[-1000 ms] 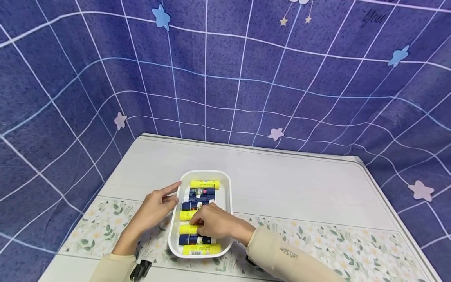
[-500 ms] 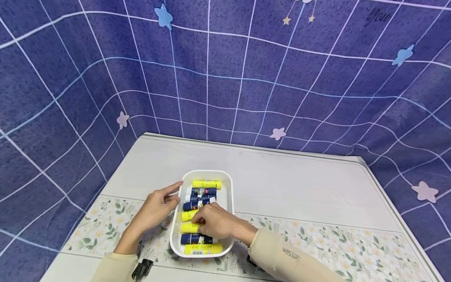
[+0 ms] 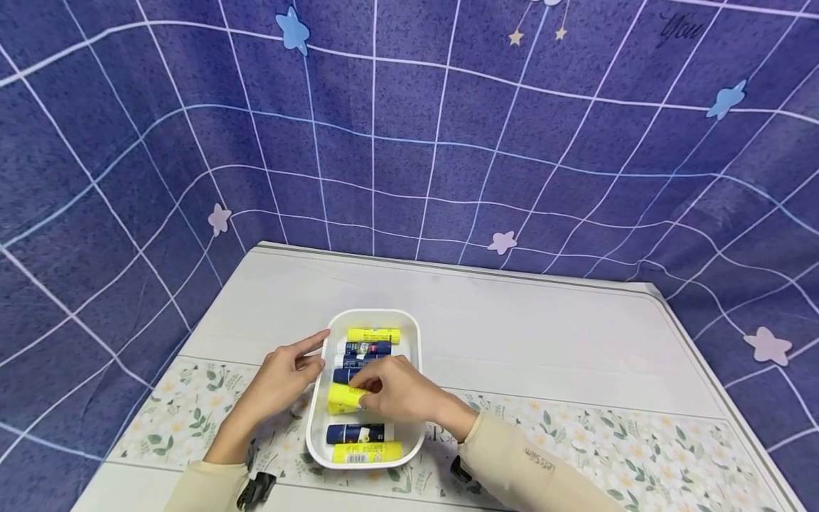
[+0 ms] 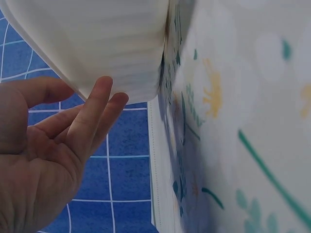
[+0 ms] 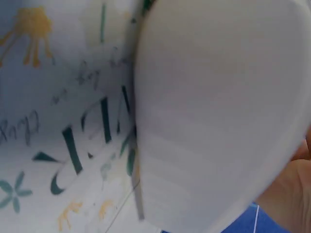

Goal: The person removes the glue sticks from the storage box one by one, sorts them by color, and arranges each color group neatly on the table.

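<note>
A white tray [image 3: 408, 353] holds a column of yellow and navy glue sticks lying crosswise. My right hand [image 3: 402, 391] pinches a yellow glue stick [image 3: 345, 395] by its right end, over another yellow glue stick [image 3: 338, 409]. Below these lie a navy glue stick [image 3: 354, 434] and a yellow glue stick [image 3: 367, 452]. My left hand [image 3: 279, 377] touches the tray's left side with extended fingers. In the left wrist view, the left hand [image 4: 53, 145] has its fingertips against the tray's outer wall [image 4: 112, 53]. The tray wall [image 5: 214, 116] hides most of my right hand in the right wrist view.
Beneath the tray is a white table [image 3: 544, 320] with a floral band [image 3: 576, 434] across it. A purple-blue curtain [image 3: 409, 163] with grid lines and stars hangs behind and at the sides. A yellow glue stick [image 3: 373, 335] and several navy ones occupy the tray's far half.
My right hand has lifted a yellow glue stick from above the lower navy one and moved it away from me, over the neighbouring yellow stick. The left hand stays at the tray.
</note>
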A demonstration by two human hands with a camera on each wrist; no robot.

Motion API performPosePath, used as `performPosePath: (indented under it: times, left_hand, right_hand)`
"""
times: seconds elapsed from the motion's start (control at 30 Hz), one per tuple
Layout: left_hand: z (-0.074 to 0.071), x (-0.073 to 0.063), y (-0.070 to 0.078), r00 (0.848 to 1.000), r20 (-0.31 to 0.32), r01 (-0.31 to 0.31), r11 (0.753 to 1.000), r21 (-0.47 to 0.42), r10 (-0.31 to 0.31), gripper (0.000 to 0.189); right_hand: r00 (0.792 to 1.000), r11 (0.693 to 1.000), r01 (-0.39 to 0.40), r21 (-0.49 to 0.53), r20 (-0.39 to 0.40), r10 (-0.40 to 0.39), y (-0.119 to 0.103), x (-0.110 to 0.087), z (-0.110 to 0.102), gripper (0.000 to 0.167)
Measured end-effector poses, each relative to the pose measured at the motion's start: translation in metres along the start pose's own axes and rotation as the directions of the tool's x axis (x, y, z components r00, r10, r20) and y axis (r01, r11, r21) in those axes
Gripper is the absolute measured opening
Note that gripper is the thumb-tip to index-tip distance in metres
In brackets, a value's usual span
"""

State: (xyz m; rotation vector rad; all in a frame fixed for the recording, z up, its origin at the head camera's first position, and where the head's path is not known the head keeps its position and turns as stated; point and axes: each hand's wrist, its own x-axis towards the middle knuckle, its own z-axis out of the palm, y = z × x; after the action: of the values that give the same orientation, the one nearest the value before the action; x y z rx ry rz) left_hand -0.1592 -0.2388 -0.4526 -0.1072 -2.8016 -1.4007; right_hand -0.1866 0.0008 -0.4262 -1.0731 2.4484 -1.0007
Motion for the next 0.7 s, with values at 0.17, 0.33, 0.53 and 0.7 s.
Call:
performPosePath:
  times: [0.17,0.33,0.53,0.7]
  left_hand:
    - [0.001,0.001,0.000,1.000,-0.003,0.006,1.000,-0.001,-0.006,0.052]
    - [0.002,0.001,0.001,1.000,-0.013,0.011,1.000,0.004,-0.011,0.052]
    - [0.001,0.000,0.002,1.000,-0.017,0.009,1.000,0.006,-0.009,0.052]
    - [0.000,-0.001,0.003,1.000,-0.014,0.007,1.000,0.011,-0.006,0.052]
  right_hand:
    - [0.993,0.982,-0.048,0.182,-0.098,0.066,0.004,0.000,-0.012,0.026]
    - [0.977,0.959,-0.055,0.278,-0.185,0.110,0.011,-0.001,-0.023,0.027]
    - [0.942,0.914,-0.055,0.403,-0.283,0.181,0.022,-0.002,-0.035,0.028]
    - [0.891,0.864,-0.064,0.499,-0.363,0.275,0.031,-0.001,-0.049,0.031]
